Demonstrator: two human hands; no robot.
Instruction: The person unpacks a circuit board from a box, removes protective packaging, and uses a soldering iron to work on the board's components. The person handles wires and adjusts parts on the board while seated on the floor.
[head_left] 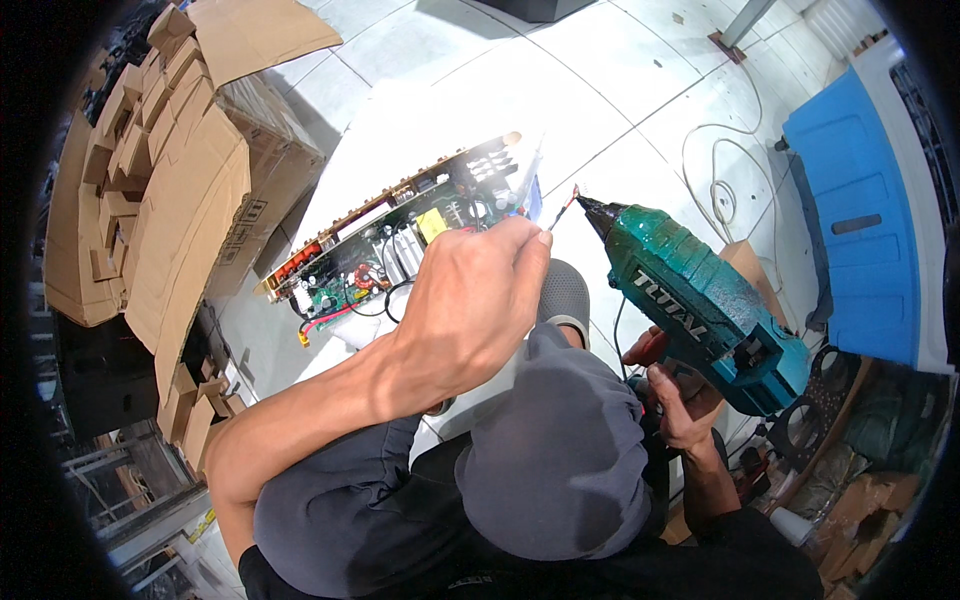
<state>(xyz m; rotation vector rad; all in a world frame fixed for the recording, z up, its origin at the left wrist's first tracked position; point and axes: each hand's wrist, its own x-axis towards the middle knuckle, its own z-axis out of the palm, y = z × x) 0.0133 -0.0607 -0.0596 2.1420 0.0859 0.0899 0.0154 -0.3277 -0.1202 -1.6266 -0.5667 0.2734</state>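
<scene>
My left hand (475,300) is closed, thumb and forefinger pinching a thin dark-and-red wire (566,212) whose end points away from me. My right hand (685,405) grips the handle of a teal glue gun (690,290), its dark nozzle pointing up and left. The nozzle tip sits close to the wire's far end; whether they touch I cannot tell. Beyond and left of my left hand lies a green circuit board (345,268) with coils, capacitors, a yellow-wrapped part and loose wires. That hand covers part of the board's near side.
At the left stands an open cardboard box (200,200) holding folded cardboard pieces. A pale cable (722,190) loops on the tiled floor at the right, near a blue panel (850,215). Several odds and ends pile up at lower right. My knees (560,450) are close below the hands.
</scene>
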